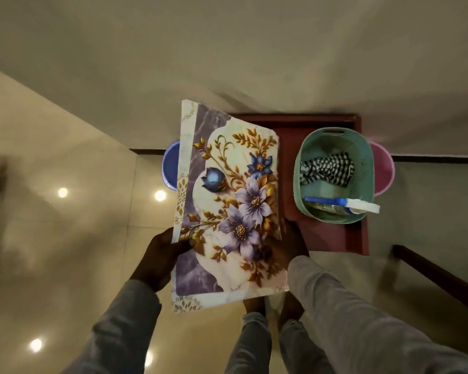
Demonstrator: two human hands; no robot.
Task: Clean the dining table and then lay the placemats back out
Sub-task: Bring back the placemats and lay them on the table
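Observation:
I hold a stack of floral placemats [227, 201], purple and blue flowers with gold leaves on a marbled print, in front of me above the floor. My left hand [162, 255] grips the stack's left edge, thumb on top. My right hand [292, 244] holds the right edge and is mostly hidden behind the mats. A green plastic basket [365, 168] stands on a small dark red table [333, 238] to the right. Inside it lie a black-and-white checked cloth [327, 168] and a spray bottle [343, 205] with a blue and white head.
A blue bucket [170, 166] stands left of the red table and a pink one [381, 168] to its right, both against the wall. A dark wooden edge [438, 276] runs along the lower right. Glossy tiled floor [65, 238] spreads to the left. My feet show below the mats.

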